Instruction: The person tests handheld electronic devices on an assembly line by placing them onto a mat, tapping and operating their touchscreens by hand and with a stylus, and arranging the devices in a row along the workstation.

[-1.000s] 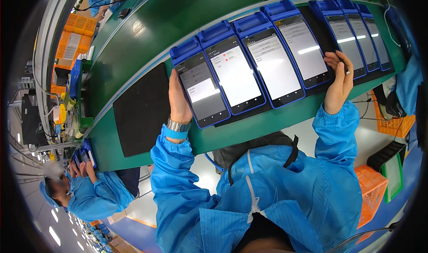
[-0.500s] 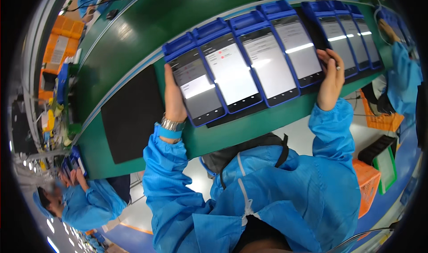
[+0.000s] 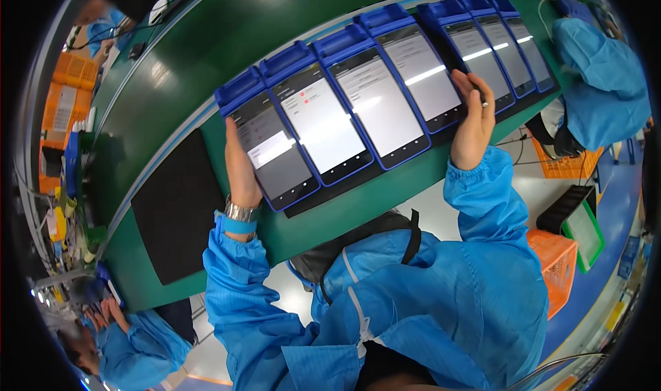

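Four blue-framed handheld terminals stand side by side in a slanted row, their lit screens facing up and bulky blue heads at the far end. My left hand point(image 3: 241, 174) lies with straight fingers along the outer edge of the leftmost terminal point(image 3: 286, 174), whose screen is partly greyed. Beside it are a second terminal point(image 3: 323, 126) and a third terminal point(image 3: 385, 115), both with bright white screens. At the right edge of the fourth terminal point(image 3: 423, 74) is my right hand point(image 3: 471, 133), fingers slightly bent and apart, a ring on one. The row sits between both hands.
Past my right hand stand three more terminals point(image 3: 502, 54). A black mat point(image 3: 175, 212) covers the green bench point(image 3: 268, 246) to the left. Co-workers in blue sit at the right point(image 3: 599, 81) and lower left point(image 3: 148, 343). Orange crates point(image 3: 554, 267) stand on the floor.
The whole view has shifted, so bench, terminals and hands appear farther left and a little lower. My hands keep their places at the row's two ends. The co-worker at right shows more.
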`<state>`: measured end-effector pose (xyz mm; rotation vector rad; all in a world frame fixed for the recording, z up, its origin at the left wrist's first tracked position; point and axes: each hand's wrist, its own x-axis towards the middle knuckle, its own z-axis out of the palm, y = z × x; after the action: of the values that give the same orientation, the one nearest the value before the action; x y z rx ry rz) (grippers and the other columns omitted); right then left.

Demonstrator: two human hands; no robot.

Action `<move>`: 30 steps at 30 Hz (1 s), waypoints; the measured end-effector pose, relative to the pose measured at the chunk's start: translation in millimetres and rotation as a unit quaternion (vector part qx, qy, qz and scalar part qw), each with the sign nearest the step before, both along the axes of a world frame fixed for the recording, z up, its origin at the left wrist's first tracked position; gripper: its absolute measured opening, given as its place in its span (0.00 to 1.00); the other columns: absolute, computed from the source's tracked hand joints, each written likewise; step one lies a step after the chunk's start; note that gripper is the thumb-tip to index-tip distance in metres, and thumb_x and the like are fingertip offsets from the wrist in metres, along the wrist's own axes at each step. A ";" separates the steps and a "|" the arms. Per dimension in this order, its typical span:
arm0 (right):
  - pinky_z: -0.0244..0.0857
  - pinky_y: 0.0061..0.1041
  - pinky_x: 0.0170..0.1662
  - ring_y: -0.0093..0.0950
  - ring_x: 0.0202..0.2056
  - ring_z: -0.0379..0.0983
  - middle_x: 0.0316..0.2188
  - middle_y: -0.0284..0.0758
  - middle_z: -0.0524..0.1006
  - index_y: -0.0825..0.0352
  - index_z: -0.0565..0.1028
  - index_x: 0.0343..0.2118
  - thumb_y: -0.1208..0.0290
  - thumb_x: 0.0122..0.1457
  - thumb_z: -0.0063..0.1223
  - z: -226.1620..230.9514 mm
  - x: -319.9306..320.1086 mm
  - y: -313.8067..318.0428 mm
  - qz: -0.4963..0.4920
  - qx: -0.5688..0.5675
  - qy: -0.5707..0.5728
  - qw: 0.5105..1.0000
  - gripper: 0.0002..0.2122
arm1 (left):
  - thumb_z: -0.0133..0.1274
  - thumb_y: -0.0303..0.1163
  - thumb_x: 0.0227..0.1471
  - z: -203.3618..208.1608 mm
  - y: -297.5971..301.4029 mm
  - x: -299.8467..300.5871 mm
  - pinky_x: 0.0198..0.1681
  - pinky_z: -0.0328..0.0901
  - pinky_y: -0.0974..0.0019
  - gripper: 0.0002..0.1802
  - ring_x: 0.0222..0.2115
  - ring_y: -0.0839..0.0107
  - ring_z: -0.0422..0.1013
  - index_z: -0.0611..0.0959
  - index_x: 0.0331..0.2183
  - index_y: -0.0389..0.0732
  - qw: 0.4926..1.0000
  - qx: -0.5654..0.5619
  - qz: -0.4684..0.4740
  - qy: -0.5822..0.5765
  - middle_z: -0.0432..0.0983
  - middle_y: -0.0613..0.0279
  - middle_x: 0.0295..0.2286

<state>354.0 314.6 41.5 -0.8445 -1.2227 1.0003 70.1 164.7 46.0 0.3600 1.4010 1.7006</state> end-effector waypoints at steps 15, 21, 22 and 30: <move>0.58 0.32 0.53 0.37 0.47 0.67 0.44 0.50 0.69 0.74 0.62 0.46 0.71 0.63 0.29 -0.1 1.2 -0.6 -0.013 0.004 0.040 0.999 0.14 | 0.62 0.30 0.36 2.2 -9.8 18.1 0.48 0.60 0.65 0.49 0.45 0.62 0.64 0.52 0.55 0.32 0.947 -0.035 -0.028 0.319 0.63 0.48 0.46; 0.60 0.32 0.51 0.35 0.45 0.69 0.43 0.48 0.71 0.73 0.63 0.46 0.68 0.63 0.33 -16.6 11.4 19.7 -0.018 0.020 0.093 0.995 0.14 | 0.54 0.33 0.47 -9.1 2.5 23.8 0.51 0.55 0.68 0.41 0.48 0.64 0.61 0.52 0.57 0.33 0.960 -0.005 0.001 0.282 0.59 0.50 0.50; 0.60 0.31 0.51 0.35 0.44 0.69 0.42 0.49 0.71 0.72 0.63 0.45 0.69 0.63 0.34 -18.7 11.8 24.5 -0.019 0.020 0.110 0.994 0.14 | 0.48 0.36 0.52 -6.1 6.3 29.5 0.54 0.51 0.68 0.35 0.51 0.65 0.58 0.54 0.57 0.34 0.954 -0.028 0.040 0.297 0.59 0.52 0.52; 0.64 0.29 0.47 0.34 0.44 0.70 0.43 0.44 0.71 0.71 0.64 0.46 0.69 0.63 0.33 -0.3 65.9 42.8 0.074 0.000 0.012 0.997 0.13 | 0.36 0.45 0.57 -17.7 19.3 34.8 0.55 0.50 0.65 0.29 0.52 0.65 0.58 0.58 0.57 0.41 0.980 0.052 0.023 0.189 0.58 0.59 0.53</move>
<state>419.9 357.4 41.2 -0.7485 -1.2781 1.1266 104.9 184.1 28.3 0.7465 1.6005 1.8125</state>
